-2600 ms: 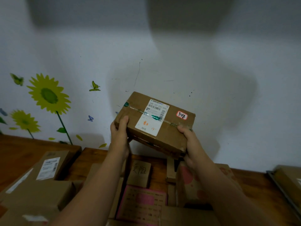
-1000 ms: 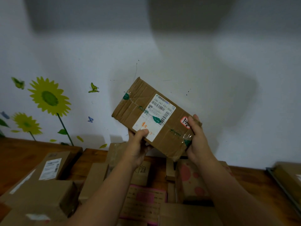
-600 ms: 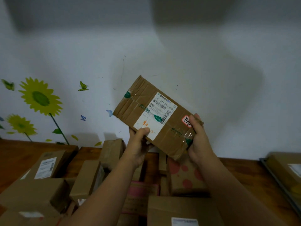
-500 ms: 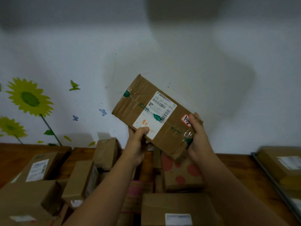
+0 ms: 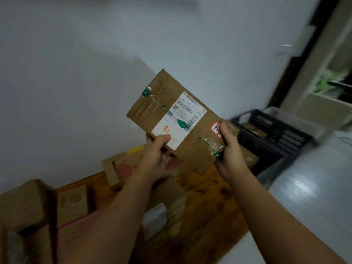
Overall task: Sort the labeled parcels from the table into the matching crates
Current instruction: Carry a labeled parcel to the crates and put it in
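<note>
While I look down through the head camera: both my bare forearms reach forward, with one parcel held between them
Parcel (image 5: 194, 147): brown cardboard, flat and oblong, in the air above the far edge of the table, tilted with its upper left end higher and its broad face towards me
Shipping label (image 5: 179, 121): white, stuck on that face, with barcodes and orange handwriting; the print is too blurred to read
Sticker (image 5: 216, 129): small, red-bordered, with dark handwriting, near the lower right end
Tape (image 5: 145, 92): clear with green marks, running across the face and over the label
Left hand (image 5: 155, 157): grips the lower long edge, thumb pressed flat on the bottom corner of the label, fingers curled underneath and mostly hidden
Right hand (image 5: 231, 153): clasps the lower right end, thumb lying on the face just beside the sticker, fingers wrapped behind, out of sight
Table (image 5: 209, 197): wooden, below my arms, crowded with other parcels
Spotted box (image 5: 123, 166): cardboard with pink spots, against the wall behind my left hand
Pink parcel (image 5: 76, 231): flat, at the lower left, among plain brown boxes
Dark crate (image 5: 285, 141): just past the table's right end, behind my right hand, with brown parcels inside
Floor (image 5: 304, 187): pale and glossy, to the right
Wall (image 5: 76, 73): plain white behind everything
</note>
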Demonstrator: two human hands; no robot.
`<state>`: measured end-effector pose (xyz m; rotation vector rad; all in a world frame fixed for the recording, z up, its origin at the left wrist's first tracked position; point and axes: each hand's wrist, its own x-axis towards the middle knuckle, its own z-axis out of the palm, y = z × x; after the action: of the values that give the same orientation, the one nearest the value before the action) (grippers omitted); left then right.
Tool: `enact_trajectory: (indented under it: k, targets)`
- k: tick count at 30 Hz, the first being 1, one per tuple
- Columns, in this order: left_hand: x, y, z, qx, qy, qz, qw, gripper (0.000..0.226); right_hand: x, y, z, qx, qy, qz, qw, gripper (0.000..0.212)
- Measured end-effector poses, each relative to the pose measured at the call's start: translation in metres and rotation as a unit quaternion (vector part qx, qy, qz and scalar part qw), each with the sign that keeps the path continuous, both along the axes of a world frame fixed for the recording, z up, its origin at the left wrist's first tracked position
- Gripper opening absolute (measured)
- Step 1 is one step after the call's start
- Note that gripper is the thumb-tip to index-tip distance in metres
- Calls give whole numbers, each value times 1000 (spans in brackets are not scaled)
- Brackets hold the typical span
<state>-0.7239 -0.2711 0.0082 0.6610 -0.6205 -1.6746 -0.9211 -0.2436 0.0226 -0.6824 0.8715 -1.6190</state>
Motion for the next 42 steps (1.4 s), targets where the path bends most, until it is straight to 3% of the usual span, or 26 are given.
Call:
enact_trajectory:
  k: [3,8,13,18,21,23,25,34,42]
  targets:
    - [-53,18,-5,-14,2,-84,996,92,-49,47,-4,-2,-8,-68,998,111]
    - [-141,65,2,-39,-6,-232,972,62,-123,129,-4,6,19,-201,979,105]
    - [-218,96,-6,-50,-24,-308,950,72,-187,188,-13,22,21,-273,961,107]
    - [-309,125,-8,-30,-65,-321,944,55,-259,231,-23,37,16,-329,944,110]
    - [-364,144,-13,-37,-61,-319,945,56,-303,252,-26,51,20,-341,939,83]
    - [-399,159,-19,-49,-67,-319,944,73,-335,265,-30,59,10,-352,934,53]
    - [-431,172,-27,-66,-63,-336,938,88,-364,276,-35,67,-4,-362,930,37]
    - [-540,209,-47,-77,-97,-312,942,73,-450,285,-51,141,-6,-391,910,53]
    - [-635,141,-68,-35,-98,-277,955,60,-540,255,-72,229,68,-303,923,76]
